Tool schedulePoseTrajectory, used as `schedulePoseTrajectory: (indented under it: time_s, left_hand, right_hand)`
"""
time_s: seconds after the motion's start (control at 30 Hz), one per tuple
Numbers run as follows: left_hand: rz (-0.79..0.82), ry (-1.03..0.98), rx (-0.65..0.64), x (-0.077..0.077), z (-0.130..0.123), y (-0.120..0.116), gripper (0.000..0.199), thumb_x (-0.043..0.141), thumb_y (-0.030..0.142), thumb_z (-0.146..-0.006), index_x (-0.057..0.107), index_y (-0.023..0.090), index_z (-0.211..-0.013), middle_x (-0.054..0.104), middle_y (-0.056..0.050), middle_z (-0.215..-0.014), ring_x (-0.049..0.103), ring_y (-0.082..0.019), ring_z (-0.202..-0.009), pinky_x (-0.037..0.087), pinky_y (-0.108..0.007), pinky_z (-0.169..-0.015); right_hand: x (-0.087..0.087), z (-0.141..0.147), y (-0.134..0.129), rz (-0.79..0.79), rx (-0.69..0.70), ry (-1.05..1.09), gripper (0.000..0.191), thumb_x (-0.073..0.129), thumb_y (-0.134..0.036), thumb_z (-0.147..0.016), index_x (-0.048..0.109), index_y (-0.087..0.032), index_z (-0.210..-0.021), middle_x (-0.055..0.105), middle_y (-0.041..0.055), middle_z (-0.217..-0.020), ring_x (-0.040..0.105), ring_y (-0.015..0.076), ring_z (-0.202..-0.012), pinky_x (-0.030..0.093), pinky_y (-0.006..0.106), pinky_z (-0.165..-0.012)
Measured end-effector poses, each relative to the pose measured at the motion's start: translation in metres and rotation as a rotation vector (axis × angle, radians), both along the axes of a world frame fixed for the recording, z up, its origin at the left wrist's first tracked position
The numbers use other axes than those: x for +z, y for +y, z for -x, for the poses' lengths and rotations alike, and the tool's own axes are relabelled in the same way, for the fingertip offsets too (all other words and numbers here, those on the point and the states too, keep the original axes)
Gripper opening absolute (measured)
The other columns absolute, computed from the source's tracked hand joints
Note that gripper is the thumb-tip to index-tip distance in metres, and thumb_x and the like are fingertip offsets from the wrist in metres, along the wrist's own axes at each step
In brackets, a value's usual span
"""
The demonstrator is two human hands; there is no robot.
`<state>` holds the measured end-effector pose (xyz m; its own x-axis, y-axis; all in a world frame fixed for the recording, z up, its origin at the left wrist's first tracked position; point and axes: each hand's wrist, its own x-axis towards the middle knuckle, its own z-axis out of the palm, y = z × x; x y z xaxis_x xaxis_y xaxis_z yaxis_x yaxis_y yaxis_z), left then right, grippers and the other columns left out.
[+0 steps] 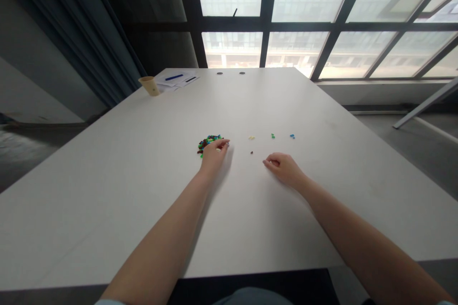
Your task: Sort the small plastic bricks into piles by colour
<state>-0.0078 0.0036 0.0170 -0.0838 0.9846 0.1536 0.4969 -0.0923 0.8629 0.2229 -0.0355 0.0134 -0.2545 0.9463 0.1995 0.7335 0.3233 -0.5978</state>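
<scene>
My left hand (214, 153) reaches over the right side of a pile of small coloured pieces (205, 143), mostly dark brown, green and blue, and partly covers it. Its thumb and fingertips come together beside the pile; whatever is between them is too small to tell. My right hand (284, 167) rests low over the table, fingers curled in a pinch whose contents I cannot make out. Just left of it lies a single dark brown piece (251, 153). Behind are small groups of yellow pieces (252, 137), green pieces (273, 136) and blue pieces (292, 136).
The white table (150, 152) stretches away toward the windows. At its far left stand a tan paper cup (150, 86) and papers (170, 81) bearing a blue pen (174, 77) and a dark pen (191, 79). Two round dark discs (231, 73) sit at the back edge.
</scene>
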Motion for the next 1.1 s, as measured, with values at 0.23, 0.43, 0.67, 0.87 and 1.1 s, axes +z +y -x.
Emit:
schedulePoseTrajectory:
  time_s: [0.23, 0.43, 0.67, 0.87, 1.1]
  left_hand:
    - [0.604, -1.144, -0.458, 0.025, -0.022, -0.033, 0.022, 0.074, 0.03, -0.062, 0.064, 0.019, -0.077, 0.054, 0.0, -0.071, 0.047, -0.007, -0.062, 0.03, -0.018, -0.051]
    - [0.83, -1.42, -0.685, 0.037, -0.042, -0.06, 0.018, 0.074, 0.029, -0.063, 0.062, 0.018, -0.068, 0.043, 0.002, -0.067, 0.039, -0.006, -0.058, 0.032, -0.017, -0.049]
    - [0.868, -1.476, -0.697, 0.036, -0.05, -0.065, 0.02, 0.075, 0.03, -0.061, 0.062, 0.016, -0.067, 0.041, 0.002, -0.066, 0.036, -0.005, -0.057, 0.031, -0.015, -0.046]
    - [0.87, -1.488, -0.613, 0.038, -0.052, -0.067, 0.016, 0.068, 0.03, -0.07, 0.062, 0.016, -0.068, 0.04, 0.002, -0.065, 0.035, -0.005, -0.055, 0.031, -0.015, -0.046]
    - [0.858, -1.473, -0.519, 0.029, -0.054, -0.06, 0.02, 0.069, 0.03, -0.07, 0.061, 0.015, -0.078, 0.042, 0.003, -0.065, 0.037, -0.002, -0.053, 0.031, -0.013, -0.045]
  right_hand:
    - [0.003, -0.001, -0.001, -0.001, 0.003, -0.003, 0.026, 0.047, -0.032, -0.078, 0.055, -0.017, -0.057, 0.045, -0.0022, -0.052, 0.041, 0.0106, -0.053, 0.029, 0.023, -0.053]
    - [0.002, -0.001, -0.001, -0.025, -0.008, 0.004, 0.027, 0.048, -0.031, -0.077, 0.054, -0.017, -0.056, 0.041, -0.0031, -0.05, 0.039, 0.0099, -0.052, 0.028, 0.023, -0.052]
    - [0.0, -0.001, 0.0, -0.007, 0.004, -0.008, 0.025, 0.048, -0.029, -0.076, 0.052, -0.017, -0.055, 0.04, -0.0033, -0.051, 0.039, 0.0094, -0.052, 0.027, 0.023, -0.052]
    - [0.0, 0.0, 0.0, -0.013, 0.01, 0.0, 0.026, 0.05, -0.028, -0.077, 0.051, -0.017, -0.054, 0.04, -0.0034, -0.051, 0.039, 0.0091, -0.052, 0.028, 0.023, -0.052]
    - [0.028, 0.003, -0.015, -0.335, 0.031, 0.239, 0.017, 0.05, -0.025, -0.082, 0.065, -0.017, -0.084, 0.045, -0.0017, -0.06, 0.042, 0.0105, -0.056, 0.037, 0.024, -0.057]
